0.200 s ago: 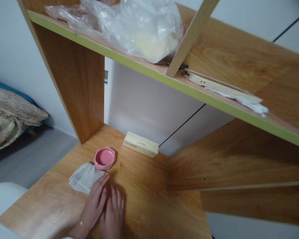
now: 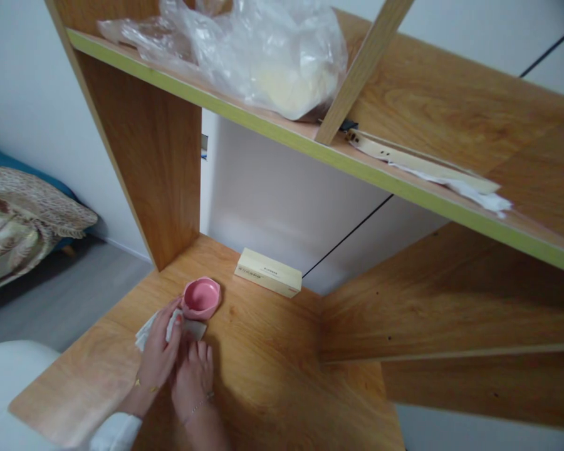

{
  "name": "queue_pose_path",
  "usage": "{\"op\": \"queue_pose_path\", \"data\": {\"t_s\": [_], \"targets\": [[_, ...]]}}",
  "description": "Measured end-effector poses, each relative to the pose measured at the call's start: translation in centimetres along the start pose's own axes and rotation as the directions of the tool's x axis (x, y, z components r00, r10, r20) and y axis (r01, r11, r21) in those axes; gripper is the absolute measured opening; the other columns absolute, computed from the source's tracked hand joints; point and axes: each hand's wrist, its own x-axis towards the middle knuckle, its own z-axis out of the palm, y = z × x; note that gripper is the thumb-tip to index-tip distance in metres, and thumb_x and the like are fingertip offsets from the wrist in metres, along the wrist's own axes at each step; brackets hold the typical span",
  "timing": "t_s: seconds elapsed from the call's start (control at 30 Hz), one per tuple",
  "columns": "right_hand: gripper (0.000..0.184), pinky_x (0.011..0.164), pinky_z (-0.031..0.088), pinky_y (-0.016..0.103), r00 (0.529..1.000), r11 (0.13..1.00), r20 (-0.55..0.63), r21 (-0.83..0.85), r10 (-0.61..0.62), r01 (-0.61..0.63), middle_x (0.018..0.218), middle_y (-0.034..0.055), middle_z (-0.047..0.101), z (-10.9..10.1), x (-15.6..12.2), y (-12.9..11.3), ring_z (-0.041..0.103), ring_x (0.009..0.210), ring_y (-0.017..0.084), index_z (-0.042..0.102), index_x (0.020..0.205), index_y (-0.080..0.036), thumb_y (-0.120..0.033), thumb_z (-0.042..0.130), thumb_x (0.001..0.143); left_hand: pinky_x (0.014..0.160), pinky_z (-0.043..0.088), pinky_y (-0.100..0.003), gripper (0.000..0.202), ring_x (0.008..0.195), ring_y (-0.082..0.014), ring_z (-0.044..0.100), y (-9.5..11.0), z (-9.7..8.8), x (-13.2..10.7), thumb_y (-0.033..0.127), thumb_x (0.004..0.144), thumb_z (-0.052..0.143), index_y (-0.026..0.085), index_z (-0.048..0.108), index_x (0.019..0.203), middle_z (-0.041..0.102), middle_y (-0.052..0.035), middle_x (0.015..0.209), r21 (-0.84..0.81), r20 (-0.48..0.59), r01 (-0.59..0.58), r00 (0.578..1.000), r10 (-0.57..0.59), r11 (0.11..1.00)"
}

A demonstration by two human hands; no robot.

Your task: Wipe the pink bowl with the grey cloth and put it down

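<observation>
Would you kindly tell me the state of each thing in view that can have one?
White cloth: lying flat in part, bunched under the left hand
Left hand: fingers extended, grip unclear
Right hand: fingers bent, grip unclear
Pink dish: upright
Cream box: appears shut
Clear plastic bag: crumpled, something pale inside
White tissue: crumpled
Fringed throw: rumpled

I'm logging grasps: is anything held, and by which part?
Cannot be told: left hand over white cloth, right hand alongside; any grip is hidden.
</observation>
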Motion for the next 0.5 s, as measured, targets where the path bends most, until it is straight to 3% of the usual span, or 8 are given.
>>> {"op": "queue_pose_path", "data": {"t_s": [0.13, 0.27, 0.4, 0.5], "targets": [[0.031, 0.077, 0.044, 0.035, 0.994, 0.997, 0.088, 0.032, 0.06, -0.063, 0.09, 0.0052, 0.067, 0.6, 1.2, 0.3, 0.059, 0.082, 0.021, 0.065, 0.099, -0.023, -0.008, 0.046, 0.079, 0.1, 0.043, -0.041, 0.046, 0.119, -0.0242, 0.05, -0.2, -0.5, 2.2, 0.045, 0.085, 0.038, 0.017, 0.052, 0.118, 0.056, -0.0111, 0.125, -0.048, -0.036, 0.096, 0.995, -0.098, 0.994], [0.027, 0.079, 0.041, 0.033, 0.993, 0.994, 0.053, 0.031, 0.104, -0.106, 0.085, 0.0034, 0.066, -0.1, -0.2, 2.4, 0.057, 0.085, 0.02, 0.064, 0.085, -0.022, -0.003, 0.048, 0.072, 0.09, 0.05, -0.043, 0.047, 0.11, -0.0255, 0.057, -0.4, -0.5, 3.4, 0.045, 0.081, 0.04, 0.014, 0.054, 0.114, 0.057, -0.0132, 0.119, -0.051, -0.013, 0.166, 0.986, -0.167, 0.985], [0.032, 0.08, 0.037, 0.035, 0.965, 0.964, -0.036, -0.044, 0.261, -0.263, 0.083, 0.002, 0.064, -2.8, -4.0, 7.2, 0.055, 0.085, 0.022, 0.061, 0.086, -0.024, -0.004, 0.048, 0.065, 0.076, 0.055, -0.04, 0.05, 0.093, -0.0243, 0.063, -1.6, -0.3, 4.1, 0.049, 0.077, 0.043, 0.013, 0.057, 0.108, 0.059, -0.0134, 0.111, -0.038, 0.042, 0.243, 0.969, -0.242, 0.969], [0.03, 0.078, 0.037, 0.034, 0.921, 0.916, -0.124, -0.112, 0.37, -0.384, 0.083, 0.0035, 0.064, -4.8, -7.7, 12.0, 0.055, 0.083, 0.022, 0.06, 0.081, -0.023, -0.004, 0.045, 0.065, 0.076, 0.054, -0.043, 0.056, 0.088, -0.0248, 0.063, -3.0, 0.3, 4.4, 0.053, 0.073, 0.044, 0.012, 0.057, 0.108, 0.058, -0.0148, 0.11, 0.002, 0.099, 0.316, 0.944, -0.315, 0.949]]}}
